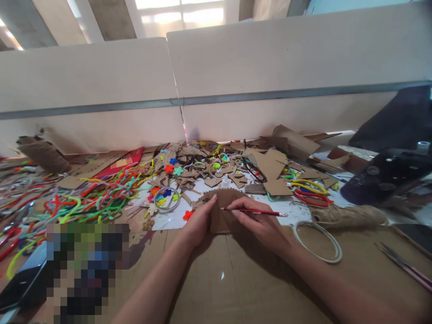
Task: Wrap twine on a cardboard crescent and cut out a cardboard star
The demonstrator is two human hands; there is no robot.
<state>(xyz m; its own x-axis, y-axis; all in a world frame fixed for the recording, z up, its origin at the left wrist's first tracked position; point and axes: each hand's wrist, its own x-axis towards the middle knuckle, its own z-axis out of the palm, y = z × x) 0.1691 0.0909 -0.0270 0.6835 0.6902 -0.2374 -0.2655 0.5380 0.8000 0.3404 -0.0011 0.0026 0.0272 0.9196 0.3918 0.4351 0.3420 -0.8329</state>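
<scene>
Pinned the small cardboard piece [222, 199] flat on the big cardboard sheet [236, 279] in the middle of the surface [300, 211] with the left hand [199, 222], grip open, pinched the red pencil [267, 212] in the closed right hand [263, 227], and judged the piece light, stiff, easily creased, best taken by its edges.

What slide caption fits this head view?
Left hand steadies a cardboard piece; right hand holds a red pencil over it.

No readable text, label, brand or number anywhere. Red booklet [119, 164] near table's far left: yellowish print, too blurred to read.
</scene>
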